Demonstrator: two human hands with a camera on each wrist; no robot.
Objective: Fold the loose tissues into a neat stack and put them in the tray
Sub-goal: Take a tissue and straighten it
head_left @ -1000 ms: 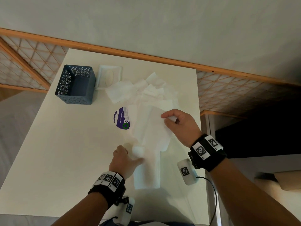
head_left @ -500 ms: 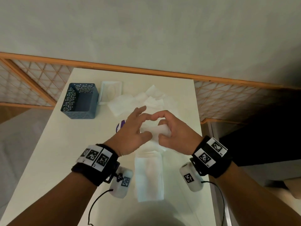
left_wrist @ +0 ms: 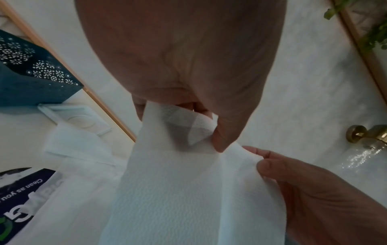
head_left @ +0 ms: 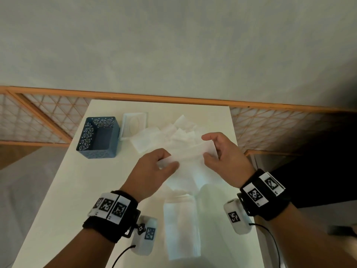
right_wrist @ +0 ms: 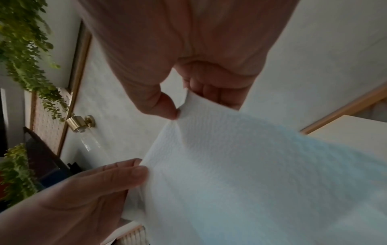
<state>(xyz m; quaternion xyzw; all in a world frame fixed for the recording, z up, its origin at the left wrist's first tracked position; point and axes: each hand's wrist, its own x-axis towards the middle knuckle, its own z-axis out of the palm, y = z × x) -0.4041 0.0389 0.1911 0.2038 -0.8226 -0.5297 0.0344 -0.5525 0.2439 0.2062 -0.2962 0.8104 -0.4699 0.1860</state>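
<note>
White tissue (head_left: 188,153) held up off the desk (head_left: 63,190) between both hands, stretched sideways and hanging down toward the body. Left hand (head_left: 152,171) pinching the sheet's left edge between thumb and curled fingers; seen from the left wrist as a thumb pressed on a doubled-over corner of the tissue (left_wrist: 178,174). Right hand (head_left: 222,153) pinching the right edge, thumb below and forefinger above, other fingers loosely curled; from the right wrist, thumb tip and fingers closed on the top corner of the same tissue (right_wrist: 240,165). Left hand (right_wrist: 73,199) and right hand (left_wrist: 314,190) each also visible in the opposite wrist view, gripping the sheet's edge.

Folded stack (head_left: 181,225) lying flat on the near part of the desk, between the two forearms. Loose tissues (head_left: 173,132) heaped at the far end, beyond the hands, overlapping one another. Dark blue tray (head_left: 99,138) with a pale patterned wall standing at the far left, nothing visible inside. White lid (head_left: 135,124) lying flat just beside the tray's right wall, its near corner touched by the heap. Purple packet (left_wrist: 23,199) partly under the tissues in the left wrist view.
</note>
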